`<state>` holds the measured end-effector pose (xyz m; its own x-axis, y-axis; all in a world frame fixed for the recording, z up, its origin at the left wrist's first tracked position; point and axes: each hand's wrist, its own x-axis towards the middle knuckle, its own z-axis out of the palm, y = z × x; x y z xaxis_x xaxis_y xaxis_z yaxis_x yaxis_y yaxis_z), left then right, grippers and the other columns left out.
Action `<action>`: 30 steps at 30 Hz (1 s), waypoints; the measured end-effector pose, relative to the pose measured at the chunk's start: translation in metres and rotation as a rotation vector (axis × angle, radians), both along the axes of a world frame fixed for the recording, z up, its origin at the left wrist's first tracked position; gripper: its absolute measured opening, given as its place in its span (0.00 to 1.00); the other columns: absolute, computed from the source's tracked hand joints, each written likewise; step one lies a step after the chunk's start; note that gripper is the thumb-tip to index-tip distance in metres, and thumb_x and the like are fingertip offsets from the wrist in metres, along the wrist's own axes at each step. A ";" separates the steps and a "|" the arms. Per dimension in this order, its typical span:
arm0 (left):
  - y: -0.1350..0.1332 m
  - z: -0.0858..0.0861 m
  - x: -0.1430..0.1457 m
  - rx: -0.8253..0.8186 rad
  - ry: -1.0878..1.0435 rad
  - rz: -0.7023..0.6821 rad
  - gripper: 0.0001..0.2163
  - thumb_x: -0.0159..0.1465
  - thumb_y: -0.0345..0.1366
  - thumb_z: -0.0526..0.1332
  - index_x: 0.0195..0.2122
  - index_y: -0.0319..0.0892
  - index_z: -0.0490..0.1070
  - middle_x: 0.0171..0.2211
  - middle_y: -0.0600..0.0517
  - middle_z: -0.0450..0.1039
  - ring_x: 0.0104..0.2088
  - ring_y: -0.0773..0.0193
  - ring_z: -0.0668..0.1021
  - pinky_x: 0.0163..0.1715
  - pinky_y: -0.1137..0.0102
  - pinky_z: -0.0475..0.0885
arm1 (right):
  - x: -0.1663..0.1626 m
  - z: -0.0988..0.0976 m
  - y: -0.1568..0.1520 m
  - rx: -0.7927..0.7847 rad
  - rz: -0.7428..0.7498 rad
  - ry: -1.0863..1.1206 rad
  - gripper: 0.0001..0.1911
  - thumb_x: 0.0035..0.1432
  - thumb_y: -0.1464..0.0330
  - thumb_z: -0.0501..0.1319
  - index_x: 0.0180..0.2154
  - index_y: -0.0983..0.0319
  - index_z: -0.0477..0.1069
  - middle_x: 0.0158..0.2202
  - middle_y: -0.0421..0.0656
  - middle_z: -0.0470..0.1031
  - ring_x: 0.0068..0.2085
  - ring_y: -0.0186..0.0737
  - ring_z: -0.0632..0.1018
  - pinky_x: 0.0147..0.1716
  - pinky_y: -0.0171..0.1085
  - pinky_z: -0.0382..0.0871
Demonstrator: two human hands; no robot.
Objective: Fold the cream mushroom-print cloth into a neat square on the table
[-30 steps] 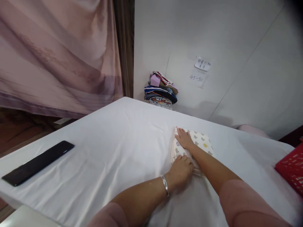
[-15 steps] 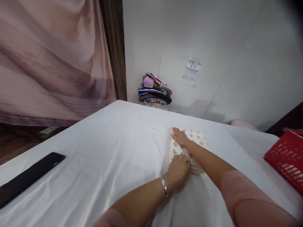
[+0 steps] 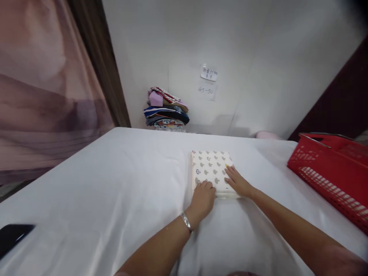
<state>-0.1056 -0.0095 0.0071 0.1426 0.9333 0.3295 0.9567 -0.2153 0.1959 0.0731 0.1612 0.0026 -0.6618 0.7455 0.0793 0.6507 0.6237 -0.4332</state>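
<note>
A folded cream cloth (image 3: 211, 166) with grey mushroom-like prints lies as a thick, squarish bundle on the white-covered surface. My left hand (image 3: 203, 199), with a silver bracelet (image 3: 186, 221) at the wrist, curls its fingers over the cloth's near left corner; the thumb is hidden. On the cloth's right side rests my right hand (image 3: 239, 183), open, its fingers stretched out over the top and right edge.
A red plastic basket (image 3: 324, 168) with metal handles stands at the right. Folded clothes (image 3: 166, 109) are piled beyond the far edge, against the wall. A black, glossy object (image 3: 13, 235) lies at the left. Pink curtain (image 3: 43, 96) hangs at the far left.
My right hand has slid from the cloth's far left part to its right side, uncovering the printed top. My left hand stays at the near left corner. The camera view has turned right.
</note>
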 end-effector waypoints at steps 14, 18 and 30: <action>0.001 0.014 -0.004 -0.049 -0.002 0.013 0.04 0.60 0.30 0.56 0.33 0.42 0.70 0.36 0.49 0.68 0.41 0.57 0.69 0.41 0.62 0.63 | 0.060 0.018 -0.031 -0.632 -0.488 0.414 0.16 0.51 0.55 0.62 0.29 0.63 0.71 0.27 0.43 0.75 0.22 0.30 0.71 0.19 0.30 0.64; 0.002 0.012 -0.005 -0.035 0.020 0.007 0.05 0.61 0.32 0.56 0.34 0.42 0.71 0.36 0.49 0.68 0.40 0.57 0.69 0.41 0.62 0.63 | 0.056 0.024 -0.037 -0.744 -0.466 0.386 0.18 0.50 0.54 0.64 0.26 0.62 0.68 0.21 0.39 0.71 0.20 0.31 0.70 0.17 0.29 0.62; 0.004 0.010 -0.007 -0.006 0.024 -0.011 0.06 0.61 0.33 0.56 0.36 0.43 0.72 0.36 0.49 0.69 0.39 0.57 0.70 0.39 0.63 0.64 | 0.048 0.018 -0.045 -0.644 -0.539 0.533 0.10 0.54 0.61 0.61 0.31 0.62 0.67 0.17 0.36 0.69 0.19 0.32 0.70 0.17 0.30 0.63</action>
<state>-0.1127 -0.0057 0.0168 0.1603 0.9336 0.3206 0.9587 -0.2245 0.1746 0.1214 0.1160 0.0209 -0.2173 0.9414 -0.2581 0.3999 -0.1553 -0.9033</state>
